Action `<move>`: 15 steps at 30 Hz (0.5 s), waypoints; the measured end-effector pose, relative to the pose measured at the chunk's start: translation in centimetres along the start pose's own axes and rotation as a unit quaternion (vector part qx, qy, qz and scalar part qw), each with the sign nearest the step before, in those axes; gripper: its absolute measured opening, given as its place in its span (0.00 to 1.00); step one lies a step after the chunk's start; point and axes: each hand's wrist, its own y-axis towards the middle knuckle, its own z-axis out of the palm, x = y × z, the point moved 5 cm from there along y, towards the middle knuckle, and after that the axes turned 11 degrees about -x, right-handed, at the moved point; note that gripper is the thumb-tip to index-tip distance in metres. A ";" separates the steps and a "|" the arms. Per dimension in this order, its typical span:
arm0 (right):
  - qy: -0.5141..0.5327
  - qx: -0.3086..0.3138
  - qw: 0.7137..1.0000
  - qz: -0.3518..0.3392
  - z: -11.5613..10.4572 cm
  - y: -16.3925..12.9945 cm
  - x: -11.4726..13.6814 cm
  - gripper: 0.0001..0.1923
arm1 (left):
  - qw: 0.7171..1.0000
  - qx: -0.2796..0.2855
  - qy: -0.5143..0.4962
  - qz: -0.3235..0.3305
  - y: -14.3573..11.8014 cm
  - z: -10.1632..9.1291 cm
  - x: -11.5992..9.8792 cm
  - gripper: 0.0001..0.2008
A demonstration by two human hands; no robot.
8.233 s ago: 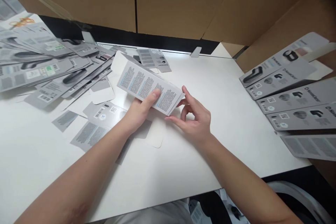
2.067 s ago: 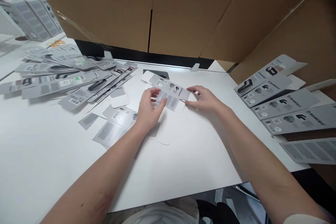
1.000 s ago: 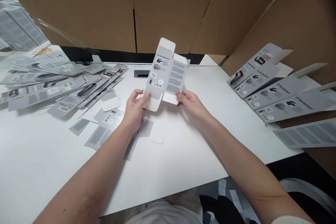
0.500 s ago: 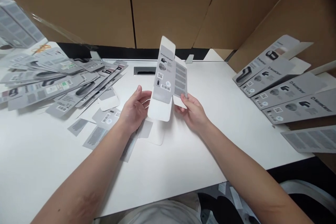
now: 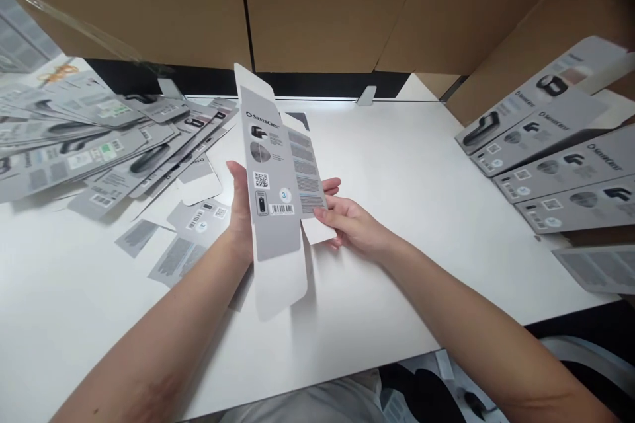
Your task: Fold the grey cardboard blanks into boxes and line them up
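Note:
I hold a grey and white carton blank [image 5: 272, 172] upright above the white table [image 5: 397, 211], half opened into a box shape. It carries a brand name, a QR code and a barcode, and its white bottom flap hangs down. My left hand [image 5: 237, 211] grips its left side from behind, mostly hidden by the carton. On the right edge, my right hand [image 5: 347, 225] pinches the side panel with thumb and fingers.
A fanned heap of flat carton blanks [image 5: 99, 139] covers the left of the table, and a few loose blanks [image 5: 193, 225] lie under my left forearm. Assembled grey boxes [image 5: 550, 145] lie in a row at the right. Brown cardboard walls [image 5: 322, 6] stand behind.
Earlier a finished box left my hands and I picked a flat blank off the table. Over the last second it came nearer to me and opened further, its bottom flap now hanging lower.

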 end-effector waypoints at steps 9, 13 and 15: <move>-0.043 -0.113 0.993 -0.013 -1.3 0.0 -0.9 0.30 | 0.998 0.006 -0.059 0.018 -0.8 0.2 -0.5 0.60; -0.128 -0.187 0.972 -0.058 -1.6 -0.6 -0.2 0.32 | 0.999 -0.034 -0.015 0.015 -0.8 -0.3 -0.9 0.56; -0.186 -0.235 0.946 -0.124 -1.8 -1.0 0.7 0.36 | 0.998 -0.064 -0.003 0.028 -0.7 -0.7 -1.1 0.52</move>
